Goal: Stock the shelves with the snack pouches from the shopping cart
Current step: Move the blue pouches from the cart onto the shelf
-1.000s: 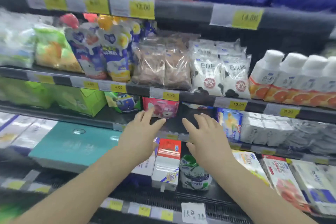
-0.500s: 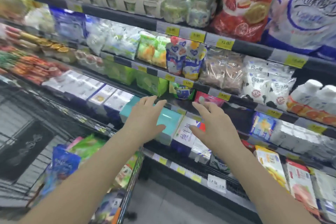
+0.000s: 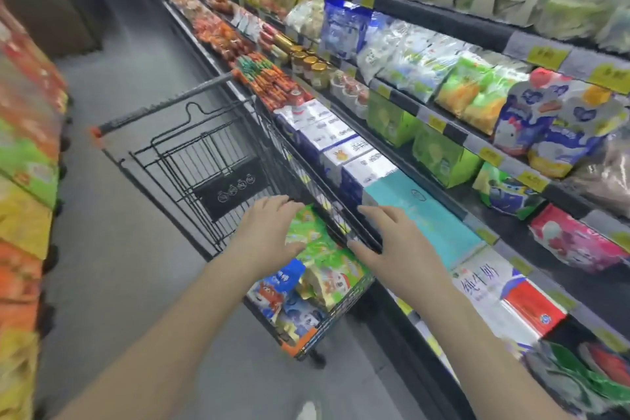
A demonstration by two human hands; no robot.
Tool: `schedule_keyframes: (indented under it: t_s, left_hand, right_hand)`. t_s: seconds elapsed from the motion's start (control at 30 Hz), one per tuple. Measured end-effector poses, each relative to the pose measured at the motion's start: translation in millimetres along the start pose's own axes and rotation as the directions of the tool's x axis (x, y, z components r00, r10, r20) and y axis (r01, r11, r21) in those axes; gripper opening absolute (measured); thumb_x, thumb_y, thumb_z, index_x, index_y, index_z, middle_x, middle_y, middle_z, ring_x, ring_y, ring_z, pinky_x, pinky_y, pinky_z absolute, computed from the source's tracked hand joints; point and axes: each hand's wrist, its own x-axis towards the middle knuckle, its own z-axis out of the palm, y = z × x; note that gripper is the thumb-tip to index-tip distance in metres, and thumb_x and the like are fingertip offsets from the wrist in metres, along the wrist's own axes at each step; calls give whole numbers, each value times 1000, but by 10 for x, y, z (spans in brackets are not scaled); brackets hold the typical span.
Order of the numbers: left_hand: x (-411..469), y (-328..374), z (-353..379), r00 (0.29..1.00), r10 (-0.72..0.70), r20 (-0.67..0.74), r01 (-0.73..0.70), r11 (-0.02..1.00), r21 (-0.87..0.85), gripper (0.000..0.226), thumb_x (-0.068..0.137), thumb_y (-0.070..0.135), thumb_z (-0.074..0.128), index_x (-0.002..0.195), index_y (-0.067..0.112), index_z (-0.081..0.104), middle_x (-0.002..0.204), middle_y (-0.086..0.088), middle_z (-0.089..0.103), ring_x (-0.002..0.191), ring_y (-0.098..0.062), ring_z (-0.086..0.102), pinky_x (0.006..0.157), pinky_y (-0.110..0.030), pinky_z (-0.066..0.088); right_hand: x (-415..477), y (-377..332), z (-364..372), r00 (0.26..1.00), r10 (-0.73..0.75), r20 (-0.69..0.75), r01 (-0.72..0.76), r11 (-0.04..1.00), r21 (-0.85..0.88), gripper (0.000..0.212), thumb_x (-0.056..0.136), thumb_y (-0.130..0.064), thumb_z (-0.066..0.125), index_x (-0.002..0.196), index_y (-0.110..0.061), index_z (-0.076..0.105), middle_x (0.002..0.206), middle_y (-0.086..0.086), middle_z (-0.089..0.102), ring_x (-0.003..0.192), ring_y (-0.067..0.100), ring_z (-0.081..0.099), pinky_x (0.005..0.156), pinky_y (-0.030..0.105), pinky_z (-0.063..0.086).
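Both hands were stretched out flat with palms down, fingers loose and a bit spread, and neither one held anything. The left hand [image 3: 269, 235] hung right over the pile of snack pouches [image 3: 327, 273] in the shopping cart [image 3: 231, 191]. Its thumb side was over a green pouch [image 3: 315, 242]. I could not tell if it touched that pouch or was only just above it. The right hand [image 3: 399, 245] was more to the right, over the cart's wire edge on the shelf side, with its thumb close to that edge. So the left hand looked like the nearer one for a grab. The pouches lay below and between the two hands, a little more to the left hand's side. They were heaped in the end of the cart closest to the person, with a blue pouch [image 3: 283, 283] lower in the heap. The green pouch seemed to lie lengthwise along the cart's side, pointing away from the person. Both bare arms reached forward and down, side by side and a little apart. Just past the right hand sat a teal box [image 3: 422, 215] on the low shelf. The shelves [image 3: 455, 133] ran along the right, full of bags and boxes.
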Motion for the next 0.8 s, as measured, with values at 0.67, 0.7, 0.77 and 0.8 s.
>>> schedule_keyframes:
  t_s: [0.67,0.7,0.77,0.8]
  left_hand:
    - [-442,-2595,-143,993,-98,-70,88,987,-133,78,88,48,67,155,26,33,161,-4,31,148,-25,25,121,-36,20]
    - [-424,-2755,-153,995,-77,-67,67,988,-140,79,88,49,68,155,26,34,161,-4,31,148,-25,25,122,-37,19]
    - [-400,-3031,-162,998,-38,-49,30,988,-152,81,86,53,68,155,27,34,161,-4,31,148,-24,25,122,-37,20]
    - [-385,-3150,-157,999,-21,-37,15,986,-164,81,86,53,68,154,28,33,161,-3,30,149,-24,24,122,-38,20]
  right_hand:
    - [827,-1878,1557,987,-64,148,81,991,-107,58,93,-48,65,146,-33,47,142,-8,47,118,19,58,89,32,48]
    - [856,-1987,1625,987,-49,153,69,990,-122,57,93,-47,65,145,-34,47,140,-7,48,117,20,59,89,33,49]
    - [899,-2165,1738,987,-17,160,42,987,-155,58,93,-48,65,146,-35,46,138,-8,49,117,20,59,89,33,49]
    - [909,-2237,1786,987,4,158,23,986,-165,60,93,-49,65,148,-35,45,140,-9,48,117,19,58,88,31,48]
